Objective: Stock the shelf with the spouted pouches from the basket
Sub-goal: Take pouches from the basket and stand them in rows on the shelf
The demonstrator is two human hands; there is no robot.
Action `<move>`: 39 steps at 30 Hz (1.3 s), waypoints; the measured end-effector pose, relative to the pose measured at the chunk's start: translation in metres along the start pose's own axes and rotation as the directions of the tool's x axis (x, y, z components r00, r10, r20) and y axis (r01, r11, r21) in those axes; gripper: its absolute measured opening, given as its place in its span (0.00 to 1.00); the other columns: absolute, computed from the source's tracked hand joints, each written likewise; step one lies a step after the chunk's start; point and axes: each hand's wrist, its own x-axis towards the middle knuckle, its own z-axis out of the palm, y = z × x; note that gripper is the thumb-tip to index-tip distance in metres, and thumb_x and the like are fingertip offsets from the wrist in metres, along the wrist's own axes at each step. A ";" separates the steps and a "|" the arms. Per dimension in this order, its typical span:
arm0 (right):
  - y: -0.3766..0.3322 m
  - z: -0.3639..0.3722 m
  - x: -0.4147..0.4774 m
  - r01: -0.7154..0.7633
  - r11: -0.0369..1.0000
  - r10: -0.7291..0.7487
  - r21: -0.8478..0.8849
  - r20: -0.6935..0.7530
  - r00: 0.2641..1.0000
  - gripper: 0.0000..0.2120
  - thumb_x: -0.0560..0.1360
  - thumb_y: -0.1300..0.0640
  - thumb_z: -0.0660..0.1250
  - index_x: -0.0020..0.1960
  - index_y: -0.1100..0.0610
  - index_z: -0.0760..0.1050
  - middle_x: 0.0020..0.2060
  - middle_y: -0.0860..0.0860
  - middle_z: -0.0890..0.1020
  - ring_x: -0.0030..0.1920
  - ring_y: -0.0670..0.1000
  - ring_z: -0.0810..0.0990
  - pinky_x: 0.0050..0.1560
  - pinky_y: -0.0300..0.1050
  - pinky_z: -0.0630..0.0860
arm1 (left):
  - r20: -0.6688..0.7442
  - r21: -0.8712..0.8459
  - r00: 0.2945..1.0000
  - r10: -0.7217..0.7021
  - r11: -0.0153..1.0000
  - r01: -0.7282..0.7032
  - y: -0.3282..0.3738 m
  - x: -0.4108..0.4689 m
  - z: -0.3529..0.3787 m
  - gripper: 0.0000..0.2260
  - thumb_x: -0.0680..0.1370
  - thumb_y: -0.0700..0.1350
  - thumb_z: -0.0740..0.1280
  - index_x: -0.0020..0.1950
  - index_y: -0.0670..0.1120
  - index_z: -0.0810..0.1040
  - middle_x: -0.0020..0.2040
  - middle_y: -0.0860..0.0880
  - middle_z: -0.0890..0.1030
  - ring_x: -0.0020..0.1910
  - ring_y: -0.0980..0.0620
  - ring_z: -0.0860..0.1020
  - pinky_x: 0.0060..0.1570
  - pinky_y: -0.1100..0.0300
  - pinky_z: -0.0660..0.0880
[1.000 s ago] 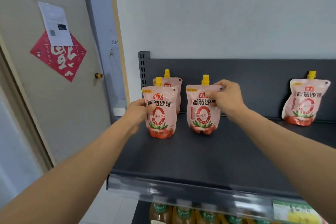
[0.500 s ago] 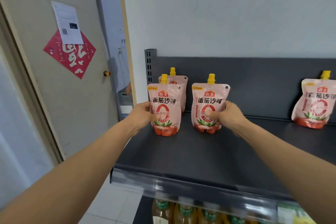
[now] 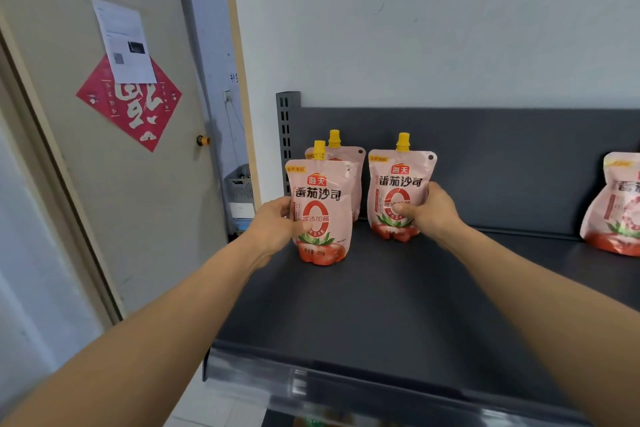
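Fingers of right hand wrapped round glossy pink middle pouch; left hand gripping yellow-capped front pouch, both upright on matte dark shelf.

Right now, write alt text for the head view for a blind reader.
On a dark shelf, the left hand grips the front pouch and the right hand grips the middle pouch, both upright. A back pouch stands behind the front one; an edge pouch is cut off at right. A door with a red sign is at left.
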 end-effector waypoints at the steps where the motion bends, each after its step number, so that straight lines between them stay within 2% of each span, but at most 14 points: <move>1: 0.000 0.002 0.002 0.002 1.000 -0.002 -0.014 -0.011 1.000 0.23 0.69 0.60 0.73 0.60 0.58 0.69 0.57 0.54 0.79 0.54 0.54 0.79 0.46 0.47 0.77 | 0.003 -0.001 1.000 0.001 1.000 -0.001 0.000 0.002 0.000 0.19 0.73 0.32 0.67 0.63 0.42 0.74 0.60 0.45 0.80 0.60 0.45 0.77 0.60 0.45 0.75; 9: -0.003 0.007 0.002 -0.027 0.999 0.024 -0.044 -0.066 0.998 0.24 0.70 0.60 0.72 0.61 0.60 0.65 0.60 0.56 0.77 0.57 0.57 0.78 0.47 0.50 0.78 | 0.021 -0.002 1.000 0.000 1.000 0.000 -0.001 0.007 -0.002 0.19 0.73 0.31 0.66 0.63 0.43 0.74 0.59 0.46 0.80 0.59 0.46 0.77 0.61 0.46 0.74; 12: -0.004 0.006 -0.003 -0.037 0.996 0.028 -0.076 -0.106 0.994 0.28 0.70 0.60 0.72 0.64 0.61 0.63 0.62 0.58 0.75 0.60 0.59 0.77 0.54 0.55 0.78 | 0.028 0.002 1.000 -0.003 1.000 0.003 0.000 0.006 -0.002 0.18 0.73 0.31 0.66 0.61 0.43 0.75 0.55 0.48 0.80 0.56 0.48 0.77 0.55 0.52 0.76; 14: -0.005 0.003 -0.008 -0.029 0.989 0.006 -0.144 -0.157 0.988 0.30 0.70 0.59 0.73 0.66 0.61 0.63 0.64 0.59 0.73 0.63 0.59 0.74 0.59 0.59 0.75 | 0.039 0.008 0.999 -0.006 1.000 0.006 0.002 0.005 -0.003 0.17 0.73 0.31 0.66 0.60 0.43 0.76 0.55 0.48 0.80 0.55 0.49 0.77 0.56 0.50 0.75; 18: -0.013 -0.001 -0.024 0.013 0.979 -0.055 -0.203 -0.203 0.978 0.28 0.71 0.59 0.71 0.67 0.61 0.63 0.65 0.58 0.71 0.63 0.59 0.72 0.61 0.57 0.73 | 0.044 0.012 0.999 -0.009 1.000 0.009 0.003 0.002 -0.005 0.16 0.73 0.31 0.66 0.59 0.44 0.76 0.53 0.48 0.80 0.55 0.48 0.77 0.55 0.50 0.75; 20: -0.017 -0.001 -0.037 0.056 0.979 -0.093 -0.196 -0.187 0.978 0.26 0.72 0.59 0.70 0.66 0.61 0.64 0.63 0.57 0.73 0.62 0.56 0.74 0.58 0.51 0.75 | 0.041 0.010 0.999 -0.006 1.000 0.005 0.003 0.002 -0.005 0.17 0.74 0.31 0.66 0.60 0.44 0.76 0.53 0.48 0.80 0.56 0.47 0.77 0.54 0.52 0.75; 24: -0.023 -0.006 -0.068 0.147 0.970 -0.170 -0.191 -0.110 0.979 0.21 0.73 0.60 0.68 0.64 0.58 0.68 0.59 0.52 0.75 0.55 0.49 0.74 0.49 0.39 0.71 | 0.015 0.029 1.000 -0.016 0.999 0.016 0.007 -0.002 -0.004 0.19 0.73 0.31 0.67 0.63 0.41 0.73 0.60 0.44 0.79 0.57 0.47 0.77 0.54 0.52 0.76; 26: -0.025 -0.012 -0.086 0.201 0.955 -0.218 -0.218 -0.057 0.974 0.16 0.73 0.60 0.68 0.61 0.57 0.72 0.54 0.51 0.77 0.51 0.46 0.74 0.44 0.34 0.69 | -0.034 0.044 0.999 -0.008 0.999 0.010 0.010 -0.009 -0.005 0.20 0.72 0.33 0.69 0.63 0.39 0.70 0.61 0.44 0.78 0.53 0.49 0.76 0.47 0.58 0.76; 28: -0.027 -0.022 -0.106 0.251 0.937 -0.260 -0.242 -0.006 0.966 0.14 0.73 0.59 0.68 0.58 0.57 0.74 0.50 0.49 0.78 0.49 0.46 0.75 0.43 0.33 0.69 | -0.126 0.086 0.991 0.034 0.996 -0.024 0.014 -0.022 -0.007 0.22 0.72 0.36 0.70 0.64 0.39 0.69 0.60 0.44 0.77 0.51 0.51 0.74 0.41 0.62 0.72; 30: -0.029 -0.035 -0.127 0.298 0.919 -0.298 -0.257 0.042 0.954 0.11 0.73 0.57 0.68 0.55 0.56 0.76 0.48 0.48 0.79 0.48 0.46 0.77 0.46 0.35 0.70 | -0.197 0.124 0.976 0.094 0.990 -0.070 0.021 -0.040 -0.006 0.22 0.73 0.38 0.71 0.65 0.40 0.69 0.60 0.44 0.76 0.51 0.51 0.74 0.44 0.60 0.70; 32: -0.030 -0.050 -0.150 0.341 0.907 -0.327 -0.248 0.099 0.940 0.08 0.74 0.58 0.67 0.53 0.55 0.77 0.46 0.48 0.80 0.47 0.46 0.78 0.47 0.35 0.71 | -0.209 0.173 0.964 0.167 0.976 -0.131 0.028 -0.066 0.001 0.20 0.73 0.39 0.70 0.63 0.41 0.71 0.58 0.45 0.77 0.52 0.52 0.75 0.47 0.61 0.72; 33: -0.031 -0.059 -0.164 0.362 0.901 -0.340 -0.238 0.130 0.931 0.06 0.74 0.58 0.67 0.51 0.55 0.78 0.45 0.47 0.81 0.46 0.45 0.78 0.46 0.34 0.71 | -0.199 0.197 0.958 0.206 0.966 -0.167 0.032 -0.082 0.006 0.17 0.73 0.39 0.69 0.62 0.42 0.73 0.57 0.46 0.77 0.52 0.52 0.75 0.47 0.63 0.72; 36: -0.028 -0.093 -0.211 0.415 0.881 -0.360 -0.227 0.247 0.900 0.03 0.74 0.58 0.67 0.47 0.53 0.78 0.39 0.42 0.80 0.42 0.42 0.78 0.45 0.31 0.72 | -0.096 0.223 0.949 0.301 0.935 -0.274 0.043 -0.139 0.034 0.11 0.73 0.39 0.69 0.55 0.42 0.77 0.46 0.50 0.78 0.43 0.57 0.75 0.35 0.75 0.71; 39: -0.006 -0.132 -0.264 0.415 0.886 -0.309 -0.208 0.404 0.861 0.02 0.74 0.58 0.68 0.45 0.54 0.79 0.35 0.44 0.82 0.36 0.41 0.81 0.40 0.30 0.76 | 0.093 0.253 0.938 0.333 0.904 -0.346 0.039 -0.203 0.077 0.08 0.73 0.41 0.70 0.51 0.47 0.78 0.39 0.56 0.77 0.38 0.63 0.74 0.37 0.77 0.71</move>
